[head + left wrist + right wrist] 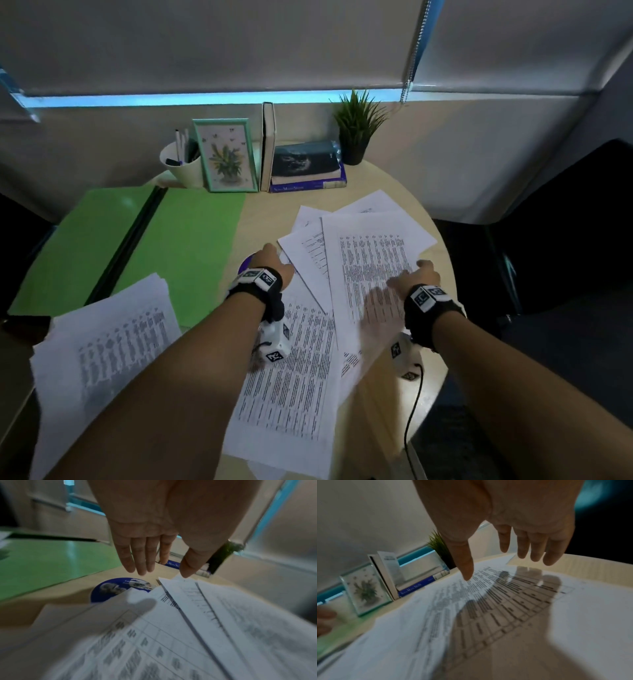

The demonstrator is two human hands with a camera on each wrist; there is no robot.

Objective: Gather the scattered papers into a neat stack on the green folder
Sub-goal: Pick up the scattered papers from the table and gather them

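Note:
Several printed papers (373,260) lie fanned over the right half of the round table, with one long sheet (291,370) between my forearms. A small pile of papers (113,329) sits at the near edge of the open green folder (191,236). My left hand (274,262) hovers flat, fingers straight, over the left edge of the spread papers (188,622) and holds nothing. My right hand (419,274) hovers open just above the top sheet (505,601), casting a shadow on it. Neither hand visibly touches paper.
A round blue coaster (118,588) lies partly under the papers beside the folder. At the back stand a pen cup (180,164), a framed flower picture (226,154), an upright book (269,144), stacked books (306,169) and a potted plant (358,126). The table edge (442,308) curves on the right.

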